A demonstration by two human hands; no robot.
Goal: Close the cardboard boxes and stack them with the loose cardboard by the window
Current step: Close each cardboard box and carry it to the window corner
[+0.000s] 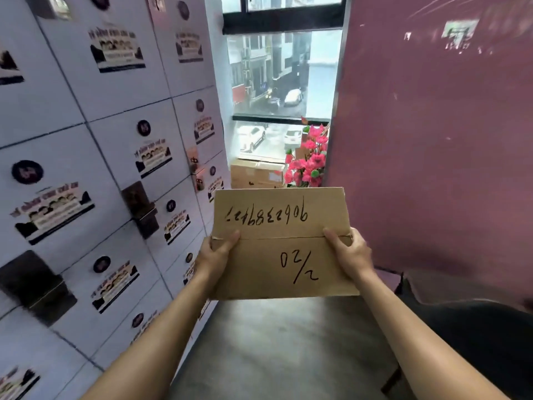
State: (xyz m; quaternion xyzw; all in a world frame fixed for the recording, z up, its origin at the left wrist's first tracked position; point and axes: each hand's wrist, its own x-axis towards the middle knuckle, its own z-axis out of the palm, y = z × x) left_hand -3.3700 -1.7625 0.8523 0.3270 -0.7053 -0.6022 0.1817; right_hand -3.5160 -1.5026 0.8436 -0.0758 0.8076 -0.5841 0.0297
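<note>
Cardboard box (284, 243) sits at the centre of the view, closed, its two top flaps meeting along a seam that runs from 9 to 3 o'clock across the lid. Handwritten black digits cover the far flap, upside down to the camera; "02/2" is marked on the near flap. The box is carried clear of the grey floor (277, 347).

Left hand (217, 255) grips the box's edge at 9 o'clock, thumb laid over the top across the seam, remaining fingers hidden beneath. Right hand (350, 254) grips the opposite edge at 3 o'clock in the same manner, thumb on the lid. The hands are well apart, the box between them.

At 12 o'clock beyond the box, a second brown carton (255, 173) stands on the floor under the window (284, 73). Pink artificial flowers (310, 157) stand just beside it, toward 1 o'clock. White lockers (86, 140) with printed labels line the side at 9 o'clock. A pink panel (432, 134) fills the side at 3 o'clock. A dark object (476, 336) at 4 o'clock is not identifiable.
</note>
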